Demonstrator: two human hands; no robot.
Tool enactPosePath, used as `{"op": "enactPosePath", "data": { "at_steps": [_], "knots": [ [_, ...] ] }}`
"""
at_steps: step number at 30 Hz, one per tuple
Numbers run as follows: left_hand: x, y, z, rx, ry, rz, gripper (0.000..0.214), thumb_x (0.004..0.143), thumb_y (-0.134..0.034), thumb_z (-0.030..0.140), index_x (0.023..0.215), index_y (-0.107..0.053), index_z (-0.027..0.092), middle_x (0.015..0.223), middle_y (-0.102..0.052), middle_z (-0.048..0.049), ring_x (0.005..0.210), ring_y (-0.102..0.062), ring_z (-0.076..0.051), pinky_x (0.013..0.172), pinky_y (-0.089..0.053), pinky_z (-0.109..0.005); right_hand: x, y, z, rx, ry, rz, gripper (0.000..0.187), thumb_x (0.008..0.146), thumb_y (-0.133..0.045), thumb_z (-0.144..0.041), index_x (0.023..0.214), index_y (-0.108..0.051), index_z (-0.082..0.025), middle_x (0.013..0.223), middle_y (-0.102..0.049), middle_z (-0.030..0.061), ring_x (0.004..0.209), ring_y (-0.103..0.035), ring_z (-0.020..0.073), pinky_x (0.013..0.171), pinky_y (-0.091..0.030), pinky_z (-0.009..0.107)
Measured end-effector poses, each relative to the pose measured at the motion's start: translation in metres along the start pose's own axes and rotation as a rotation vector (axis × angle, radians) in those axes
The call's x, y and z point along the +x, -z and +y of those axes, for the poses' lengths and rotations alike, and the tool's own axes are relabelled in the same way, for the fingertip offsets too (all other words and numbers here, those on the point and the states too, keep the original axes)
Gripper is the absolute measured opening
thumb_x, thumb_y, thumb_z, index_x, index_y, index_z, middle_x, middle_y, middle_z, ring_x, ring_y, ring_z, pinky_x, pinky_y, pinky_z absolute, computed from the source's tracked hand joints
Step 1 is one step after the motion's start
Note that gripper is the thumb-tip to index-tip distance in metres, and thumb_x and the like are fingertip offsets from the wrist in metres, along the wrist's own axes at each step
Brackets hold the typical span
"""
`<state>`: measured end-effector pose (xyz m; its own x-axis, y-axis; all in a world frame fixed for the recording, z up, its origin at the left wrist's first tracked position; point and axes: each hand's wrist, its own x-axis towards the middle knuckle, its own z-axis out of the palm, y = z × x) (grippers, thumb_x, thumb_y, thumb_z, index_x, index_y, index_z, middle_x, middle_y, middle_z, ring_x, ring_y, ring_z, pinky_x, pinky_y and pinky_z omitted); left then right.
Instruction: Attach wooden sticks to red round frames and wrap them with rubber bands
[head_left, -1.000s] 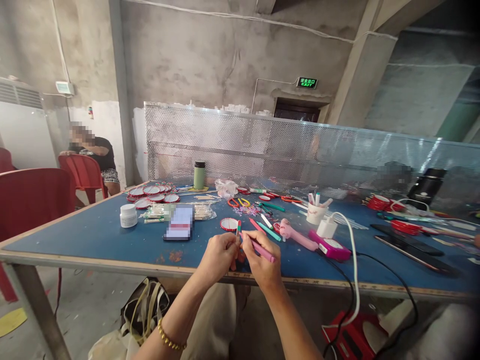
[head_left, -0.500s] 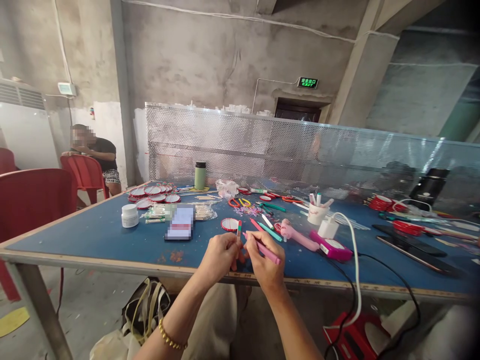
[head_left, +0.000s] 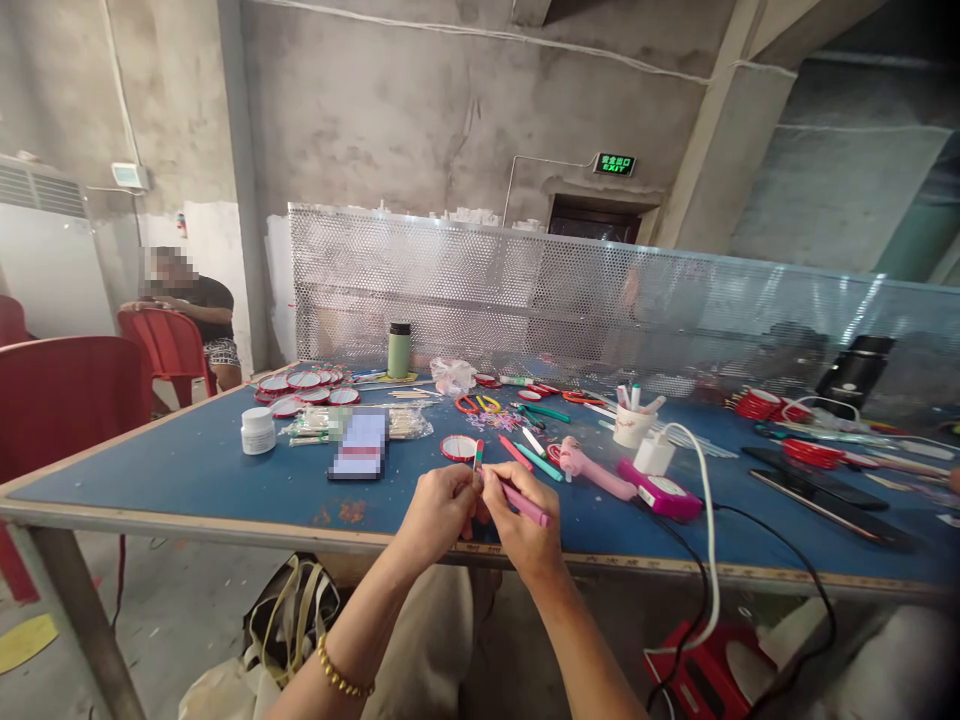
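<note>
My left hand (head_left: pixel 442 505) is closed around a flat wooden stick (head_left: pixel 478 455) that stands upright, its top end banded in red and green. In my right hand (head_left: pixel 529 515) is a pink marker pen (head_left: pixel 527 505), held slantwise with its tip end against the stick. The two hands almost touch near the table's front edge. Just beyond them lies a round, red-rimmed white disc (head_left: pixel 458 447). Red, teal and white markers lie to its right, the teal marker (head_left: pixel 538 462) nearest my right hand. The pen's tip is hidden by my fingers.
On the blue table (head_left: pixel 187 490) are a phone (head_left: pixel 360 445), a white jar (head_left: pixel 258 431), a green bottle (head_left: pixel 399 350) and stacked red-rimmed discs (head_left: pixel 304 382). A paper cup (head_left: pixel 631 425), pink handheld fan (head_left: pixel 596 470) and white cable (head_left: pixel 709 500) are at right. A person sits far left.
My right hand and the pink marker have shifted slightly left, closer to the stick. My left hand stays about where it was.
</note>
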<state>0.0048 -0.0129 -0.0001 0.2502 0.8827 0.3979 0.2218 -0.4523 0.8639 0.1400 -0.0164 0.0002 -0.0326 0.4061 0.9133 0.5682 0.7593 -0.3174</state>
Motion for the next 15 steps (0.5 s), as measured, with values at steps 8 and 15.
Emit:
{"op": "enactPosePath", "data": {
  "at_steps": [8, 15],
  "knots": [
    [-0.0006, -0.0001, -0.001, -0.004, 0.002, 0.005, 0.032, 0.088, -0.043, 0.03, 0.062, -0.057, 0.018, 0.05, -0.057, 0.0022, 0.042, -0.05, -0.01, 0.047, -0.035, -0.019, -0.0012, 0.0004, 0.0001, 0.004, 0.027, -0.006, 0.015, 0.091, -0.056, -0.019, 0.079, -0.066, -0.02, 0.064, -0.068, 0.0001, 0.054, -0.062, 0.0138, 0.057, -0.049, 0.024],
    [0.001, 0.0001, -0.0022, -0.009, 0.002, -0.004, 0.036, 0.09, -0.044, 0.034, 0.063, -0.059, 0.017, 0.047, -0.055, 0.0019, 0.041, -0.05, -0.011, 0.046, -0.035, -0.02, -0.0003, 0.0009, 0.0006, -0.007, -0.017, 0.026, 0.016, 0.092, -0.055, -0.02, 0.078, -0.065, -0.02, 0.062, -0.067, -0.0001, 0.051, -0.059, 0.0135, 0.053, -0.046, 0.024]
  ]
}}
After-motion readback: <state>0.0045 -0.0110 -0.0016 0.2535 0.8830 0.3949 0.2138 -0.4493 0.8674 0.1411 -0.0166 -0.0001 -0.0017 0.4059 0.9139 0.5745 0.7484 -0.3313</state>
